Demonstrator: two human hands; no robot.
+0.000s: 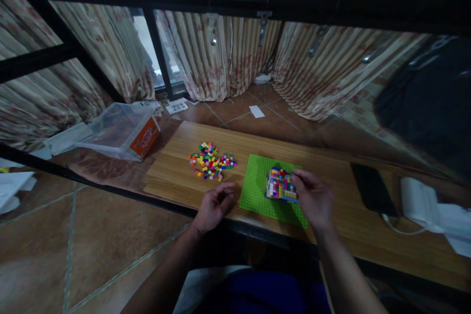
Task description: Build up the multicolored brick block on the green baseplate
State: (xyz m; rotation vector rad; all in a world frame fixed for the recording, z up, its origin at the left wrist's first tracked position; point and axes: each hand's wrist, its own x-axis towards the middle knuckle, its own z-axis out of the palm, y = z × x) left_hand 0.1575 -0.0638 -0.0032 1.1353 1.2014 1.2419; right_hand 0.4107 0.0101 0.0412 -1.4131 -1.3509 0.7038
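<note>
A green baseplate lies on the wooden table. On the plate stands a block built of small multicoloured bricks. My right hand touches the block's right side, fingers curled against it. To the left of the plate, a loose pile of small coloured bricks is spread on the wood. My left hand rests on the table's front edge just left of the plate, fingers curled inward; whether it holds a brick is hidden.
A clear plastic box with an orange label lies tipped at the table's far left. A black phone and a white charger with cable lie at the right. Black frame bars and curtains stand behind.
</note>
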